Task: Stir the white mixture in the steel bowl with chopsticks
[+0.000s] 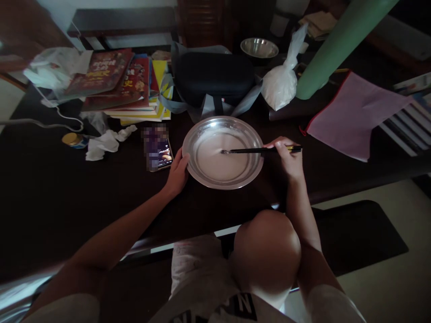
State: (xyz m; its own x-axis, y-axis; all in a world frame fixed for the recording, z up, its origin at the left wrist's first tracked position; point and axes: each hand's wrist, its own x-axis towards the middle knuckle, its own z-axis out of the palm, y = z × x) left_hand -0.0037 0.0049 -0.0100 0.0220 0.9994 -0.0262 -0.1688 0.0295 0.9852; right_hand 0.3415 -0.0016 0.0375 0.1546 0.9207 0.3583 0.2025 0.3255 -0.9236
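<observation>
A wide metal bowl (254, 172) stands on the dark table, holding a pale, milky liquid (218, 163). My left hand (178, 172) grips its left rim, thumb on the near side. In my right hand (287, 154), fingers closed, is a pair of dark chopsticks (249, 150). They lie nearly level across the right rim, and their tips dip into the liquid near the middle. Just left of my left hand rests a phone (164, 154) with its screen lit, partly blurred out.
Behind the bowl sits a black case (215, 76) in a grey bag. A tied bag of white powder (279, 85), another metal bowl (259, 47) and a green pole (336, 54) are farther right. Books (117, 85), crumpled tissue (104, 144) and a small jar (74, 140) lie left.
</observation>
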